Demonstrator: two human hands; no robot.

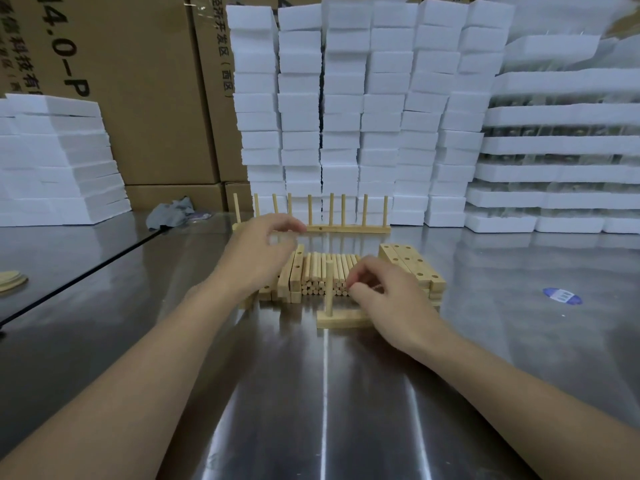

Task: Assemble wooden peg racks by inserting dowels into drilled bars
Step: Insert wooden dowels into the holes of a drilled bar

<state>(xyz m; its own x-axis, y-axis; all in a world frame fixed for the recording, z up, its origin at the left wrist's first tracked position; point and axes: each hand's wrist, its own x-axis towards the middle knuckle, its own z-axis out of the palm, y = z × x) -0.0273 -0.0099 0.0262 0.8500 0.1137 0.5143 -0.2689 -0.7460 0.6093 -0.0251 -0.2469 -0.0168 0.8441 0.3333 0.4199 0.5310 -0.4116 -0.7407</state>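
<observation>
A short drilled bar [343, 321] lies flat on the steel table in front of the supplies. One dowel [329, 285] stands upright in its left end. Behind it lies a pile of loose dowels [320, 271], with stacks of drilled bars on its left [295, 273] and right [412, 265]. My right hand [388, 299] is over the right end of the bar, its curled fingertips pinching a dowel at the near edge of the pile. My left hand [259, 258] hovers above the left stack with loosely curled fingers and holds nothing.
A finished rack [346, 229] with several upright pegs stands at the back. White foam blocks [346, 116] and cardboard boxes [145, 98] wall off the rear. A grey rag [171, 211] lies back left, wooden discs [12, 280] far left, and a blue sticker [561, 295] right.
</observation>
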